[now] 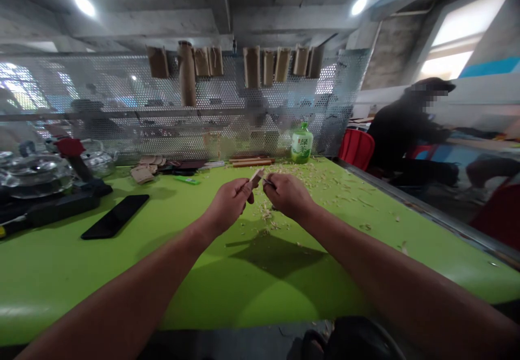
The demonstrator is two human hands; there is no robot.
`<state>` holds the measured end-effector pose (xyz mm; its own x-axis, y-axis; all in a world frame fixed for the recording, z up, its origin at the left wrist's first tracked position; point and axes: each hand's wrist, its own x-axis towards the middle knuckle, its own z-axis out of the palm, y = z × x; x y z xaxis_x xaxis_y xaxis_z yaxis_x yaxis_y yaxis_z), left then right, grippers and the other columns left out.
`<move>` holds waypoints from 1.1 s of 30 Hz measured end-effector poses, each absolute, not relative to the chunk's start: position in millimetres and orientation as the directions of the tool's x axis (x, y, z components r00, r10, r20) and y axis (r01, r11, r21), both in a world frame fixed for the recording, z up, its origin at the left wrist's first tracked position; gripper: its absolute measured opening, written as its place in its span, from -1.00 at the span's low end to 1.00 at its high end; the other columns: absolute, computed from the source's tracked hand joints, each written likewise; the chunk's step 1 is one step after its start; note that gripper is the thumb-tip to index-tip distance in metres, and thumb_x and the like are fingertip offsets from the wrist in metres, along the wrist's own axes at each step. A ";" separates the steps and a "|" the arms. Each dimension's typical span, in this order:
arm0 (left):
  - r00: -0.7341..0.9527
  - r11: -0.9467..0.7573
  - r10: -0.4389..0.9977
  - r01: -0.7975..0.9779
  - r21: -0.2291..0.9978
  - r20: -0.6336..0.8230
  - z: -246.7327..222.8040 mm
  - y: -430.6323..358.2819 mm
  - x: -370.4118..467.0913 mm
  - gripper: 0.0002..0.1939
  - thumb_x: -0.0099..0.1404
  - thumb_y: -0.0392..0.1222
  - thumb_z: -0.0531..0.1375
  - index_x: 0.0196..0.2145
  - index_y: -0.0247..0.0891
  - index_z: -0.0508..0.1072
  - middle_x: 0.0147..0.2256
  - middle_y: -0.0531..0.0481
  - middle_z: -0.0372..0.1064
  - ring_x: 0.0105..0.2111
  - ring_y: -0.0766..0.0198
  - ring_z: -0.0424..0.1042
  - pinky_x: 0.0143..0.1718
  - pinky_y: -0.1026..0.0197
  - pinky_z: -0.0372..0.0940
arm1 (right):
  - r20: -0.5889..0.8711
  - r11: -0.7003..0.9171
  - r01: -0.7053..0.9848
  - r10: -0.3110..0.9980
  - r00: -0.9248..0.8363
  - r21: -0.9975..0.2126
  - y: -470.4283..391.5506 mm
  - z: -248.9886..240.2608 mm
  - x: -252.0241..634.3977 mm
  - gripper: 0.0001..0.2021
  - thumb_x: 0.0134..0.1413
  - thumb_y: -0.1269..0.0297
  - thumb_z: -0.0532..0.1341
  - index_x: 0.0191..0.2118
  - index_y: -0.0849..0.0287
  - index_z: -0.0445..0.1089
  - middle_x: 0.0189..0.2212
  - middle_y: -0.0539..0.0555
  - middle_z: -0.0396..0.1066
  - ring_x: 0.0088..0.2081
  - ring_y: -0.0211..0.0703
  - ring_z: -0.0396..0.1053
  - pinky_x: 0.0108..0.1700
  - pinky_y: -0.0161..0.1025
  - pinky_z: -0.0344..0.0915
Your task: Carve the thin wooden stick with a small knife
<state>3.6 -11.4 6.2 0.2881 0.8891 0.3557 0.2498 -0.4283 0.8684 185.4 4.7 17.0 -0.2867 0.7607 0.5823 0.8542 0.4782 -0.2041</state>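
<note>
My left hand (232, 201) is closed around a small pale piece of wood (256, 176), whose end sticks up past the fingers. Just to its right, my right hand (287, 194) is closed on a thin tool, perhaps a knife (267, 181), of which only a short part shows near the wood. Both hands are raised over the green table (195, 278), close together. Below and behind them, pale wood shavings (266, 214) lie scattered on the tabletop.
A black phone (116, 217) lies at the left, near glass teapots (38, 173) and a red-and-black tool (73, 154). A green bottle (301, 144) and wooden strips (252, 161) are at the back. A seated person (402, 127) is at the right.
</note>
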 end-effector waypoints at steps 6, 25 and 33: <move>0.292 -0.441 0.885 0.280 0.853 0.362 6.9 -10.5 3.4 -0.60 0.36 0.12 0.05 -0.26 -0.27 0.45 -0.53 0.06 0.27 -0.66 0.44 0.10 -0.66 0.35 -0.03 | 0.584 0.468 0.861 0.762 -0.280 -0.198 4.4 16.6 185.2 -0.75 0.17 0.27 0.02 -0.43 0.20 0.38 -0.53 0.07 0.40 -0.52 -0.24 0.16 -0.44 -0.26 -0.07; 0.270 -0.495 0.867 0.392 0.775 0.418 9.7 -10.8 3.5 -0.61 0.37 0.06 0.03 -0.48 -0.24 0.37 -0.61 0.07 0.19 -0.63 0.38 0.09 -0.58 0.30 -0.06 | 0.571 0.434 0.889 0.771 -0.281 -0.149 3.3 19.1 185.6 -0.73 0.19 0.25 0.02 -0.43 0.19 0.39 -0.53 0.09 0.41 -0.54 -0.24 0.16 -0.45 -0.23 -0.11; 0.245 -0.536 0.842 0.471 0.700 0.480 4.7 -6.6 6.4 -0.68 0.37 0.00 0.04 -0.39 -0.26 0.39 -0.58 0.08 0.19 -0.56 0.33 0.13 -0.50 0.27 -0.06 | 0.493 0.390 0.914 0.820 -0.290 -0.110 2.9 23.5 182.3 -0.74 0.19 0.28 0.04 -0.42 0.21 0.41 -0.51 0.14 0.44 -0.53 -0.21 0.18 -0.46 -0.21 -0.11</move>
<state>6.4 -6.6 4.7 0.2449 0.8421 0.4804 0.4713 -0.5364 0.7001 182.3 2.9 23.5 -0.2905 0.8200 0.4932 0.9143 0.3899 -0.1096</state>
